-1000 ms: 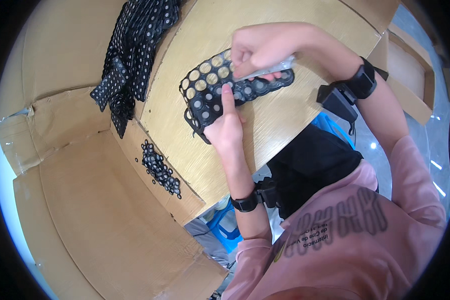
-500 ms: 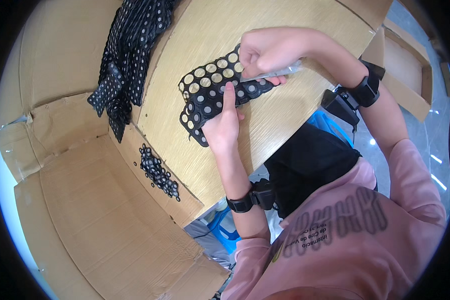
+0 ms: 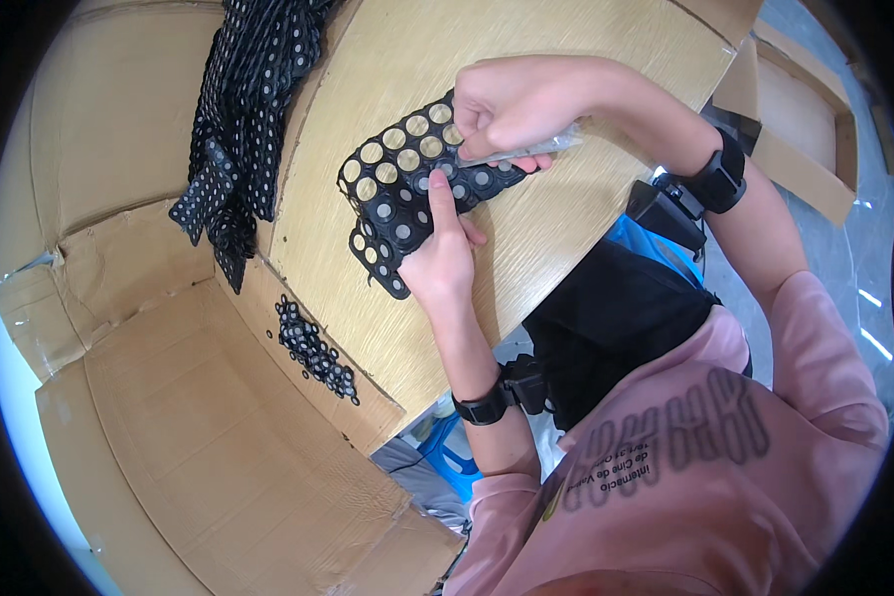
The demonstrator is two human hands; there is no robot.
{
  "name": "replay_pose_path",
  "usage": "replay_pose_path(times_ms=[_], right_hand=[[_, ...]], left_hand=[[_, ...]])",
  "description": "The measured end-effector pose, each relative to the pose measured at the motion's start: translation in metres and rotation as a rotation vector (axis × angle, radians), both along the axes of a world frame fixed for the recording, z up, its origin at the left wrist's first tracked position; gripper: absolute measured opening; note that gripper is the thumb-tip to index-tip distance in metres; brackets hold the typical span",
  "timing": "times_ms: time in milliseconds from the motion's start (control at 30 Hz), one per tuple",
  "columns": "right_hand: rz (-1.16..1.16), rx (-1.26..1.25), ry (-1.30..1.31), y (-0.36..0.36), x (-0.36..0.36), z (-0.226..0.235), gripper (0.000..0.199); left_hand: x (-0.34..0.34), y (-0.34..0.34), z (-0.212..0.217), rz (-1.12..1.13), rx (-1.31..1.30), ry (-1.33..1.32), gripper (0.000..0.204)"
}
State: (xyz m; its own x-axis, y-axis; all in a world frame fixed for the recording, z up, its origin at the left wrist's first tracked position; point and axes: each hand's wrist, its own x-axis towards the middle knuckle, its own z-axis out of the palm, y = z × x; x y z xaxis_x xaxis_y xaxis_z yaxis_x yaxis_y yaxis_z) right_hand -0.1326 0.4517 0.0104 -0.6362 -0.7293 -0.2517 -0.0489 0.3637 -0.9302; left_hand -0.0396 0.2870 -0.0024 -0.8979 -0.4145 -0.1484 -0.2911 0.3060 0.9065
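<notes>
Pale wood-grain table (image 3: 526, 248) space fills the middle of the view, with a large cardboard box (image 3: 219, 397) along its left side and a shallow cardboard tray (image 3: 800, 109) beyond its right edge. Between the hands, above the tabletop, is a black perforated sheet (image 3: 385, 194), some of its round holes showing the wood and others filled with grey discs. The left hand (image 3: 439, 266) grips its near edge, thumb on top and fingers mostly hidden beneath, probably because so floppy a sheet needs support from both sides. The right hand (image 3: 507, 114) is closed around a clear, shiny strip (image 3: 556, 142), its tip angled down at the sheet; whether it touches cannot be told. Small black rings (image 3: 313, 348) lie heaped on the cardboard beside the table, apparently kept clear of the hands, while dotted black sheets (image 3: 258, 99) hang bunched farther up that side.
</notes>
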Motion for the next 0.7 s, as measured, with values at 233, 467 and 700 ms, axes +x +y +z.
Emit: replay_pose_path(times_ms=[233, 467, 700], right_hand=[[-0.008, -0.007, 0.009, -0.0015, 0.0009, -0.0027, 0.031], [0.004, -0.017, 0.04, -0.0014, 0.0007, -0.004, 0.031], [-0.023, -0.009, 0.079, -0.0028, 0.0031, -0.0032, 0.033]], left_hand=[[0.0, -0.0003, -0.0019, 0.01, 0.033, 0.006, 0.021], [-0.0008, -0.0003, -0.0026, 0.001, 0.053, 0.033, 0.02], [-0.0017, 0.002, -0.0011, 0.005, 0.125, 0.102, 0.02]])
